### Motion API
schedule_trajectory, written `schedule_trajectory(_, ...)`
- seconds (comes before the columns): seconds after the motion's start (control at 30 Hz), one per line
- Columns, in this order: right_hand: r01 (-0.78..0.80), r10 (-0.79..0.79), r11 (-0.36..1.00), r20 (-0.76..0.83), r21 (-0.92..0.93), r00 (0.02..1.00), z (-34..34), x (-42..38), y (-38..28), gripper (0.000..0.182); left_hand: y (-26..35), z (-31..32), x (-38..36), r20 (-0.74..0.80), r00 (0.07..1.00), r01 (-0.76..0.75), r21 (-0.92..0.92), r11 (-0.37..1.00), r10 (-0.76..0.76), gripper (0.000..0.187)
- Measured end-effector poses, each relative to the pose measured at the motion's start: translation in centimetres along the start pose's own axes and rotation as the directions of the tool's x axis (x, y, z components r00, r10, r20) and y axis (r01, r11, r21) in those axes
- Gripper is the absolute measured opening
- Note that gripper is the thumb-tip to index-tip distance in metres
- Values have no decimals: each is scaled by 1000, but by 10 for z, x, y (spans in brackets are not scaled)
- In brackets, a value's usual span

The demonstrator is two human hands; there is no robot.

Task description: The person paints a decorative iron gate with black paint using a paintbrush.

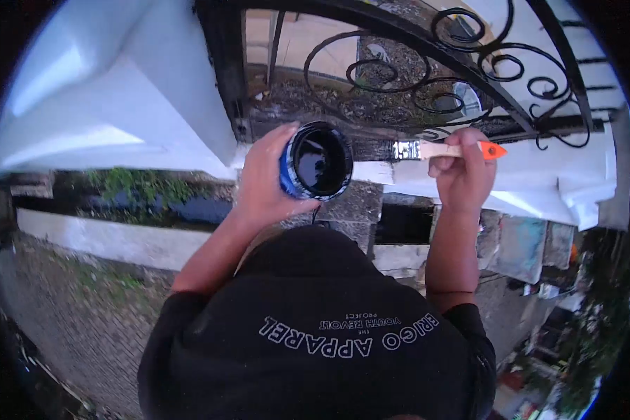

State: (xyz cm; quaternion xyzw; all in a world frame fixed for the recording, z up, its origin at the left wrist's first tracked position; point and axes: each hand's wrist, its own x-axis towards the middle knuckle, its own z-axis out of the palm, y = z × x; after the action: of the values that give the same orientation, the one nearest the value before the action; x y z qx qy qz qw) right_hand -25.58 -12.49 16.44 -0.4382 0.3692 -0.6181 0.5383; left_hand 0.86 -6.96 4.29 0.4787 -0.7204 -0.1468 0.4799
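My left hand [262, 175] is wrapped around a blue can [287, 173] of glossy black paint [320, 157], its rim streaked with paint. In my right hand [465, 171] is a paintbrush [441, 150] with a wooden handle and an orange end, pinched between fingers and thumb. The brush lies level, its dark bristles pointing left toward the can, a gap short of the rim. Just beyond both hands stands a black wrought-iron gate [434, 45] with scrolls; the brush tip overlaps its lower edge in this view.
White wall surfaces [140, 91] flank the gate on both sides. Behind its bars lies ground with dry leaves [287, 98]. Nearer my body are a ditch with green plants [133, 189], a concrete kerb [98, 234], a dark opening [404, 224] and brick paving [77, 308].
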Motion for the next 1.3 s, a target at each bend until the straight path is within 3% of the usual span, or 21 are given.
schedule_trajectory(0.1, 143, -78, 952, 239, -269, 968, 2, 0, -13, 10, 6, 21, 6, -57, 997, -52, -24, 998, 51, 109)
schedule_trajectory(0.23, 167, 33, 843, 359, -511, 933, 9, 4, -17, 11, 22, 41, 14, -174, 979, -108, -15, 994, 104, 98)
schedule_trajectory(0.4, 195, 111, 759, 419, -621, 901, 11, 8, 4, 12, 30, 48, 15, -190, 976, -102, 30, 994, 105, 96)
schedule_trajectory(0.47, 245, 203, 657, 480, -713, 853, 5, 11, 14, 9, 31, 48, 14, -188, 976, -101, 52, 994, 109, 97)
schedule_trajectory(0.53, 287, 152, 652, 492, -702, 857, 5, 10, 11, 12, 31, 46, 12, -196, 976, -81, 62, 995, 92, 97)
schedule_trajectory(0.6, 140, 76, 825, 353, -548, 933, -4, 12, 7, 11, 29, 43, 10, -197, 978, -62, 67, 996, 74, 97)
schedule_trajectory(0.67, 118, 53, 869, 328, -481, 943, -13, 19, 9, 10, 23, 42, 8, -214, 975, -46, 61, 997, 58, 99)
schedule_trajectory(0.73, -20, 59, 973, 165, -231, 984, -21, 21, 17, 11, 18, 37, 6, -227, 972, -42, 66, 997, 56, 100)
schedule_trajectory(0.8, -38, 68, 984, 167, -175, 984, -25, 18, 30, 9, 15, 29, 5, -239, 969, -38, 72, 997, 55, 100)
schedule_trajectory(0.9, -114, 111, 985, -37, -128, 993, -18, 5, 37, 11, 12, 16, 5, -216, 975, -21, 101, 995, 42, 100)
schedule_trajectory(1.0, -92, 86, 989, -56, -116, 995, -18, -2, 42, 14, 2, 3, 0, -202, 978, -34, 108, 994, 55, 100)
schedule_trajectory(1.13, -128, 124, 992, -136, -22, 983, -11, -13, 49, 18, -6, -11, -2, -156, 987, 54, 73, 996, -42, 103)
schedule_trajectory(1.2, -226, 276, 937, -166, 267, 947, -12, -13, 56, 20, -9, -16, -2, -140, 986, 96, 48, 994, -88, 103)
schedule_trajectory(1.3, -234, 287, 902, -99, 362, 953, -11, -3, 65, 22, -11, -20, -4, -146, 972, 182, -39, 983, -186, 104)
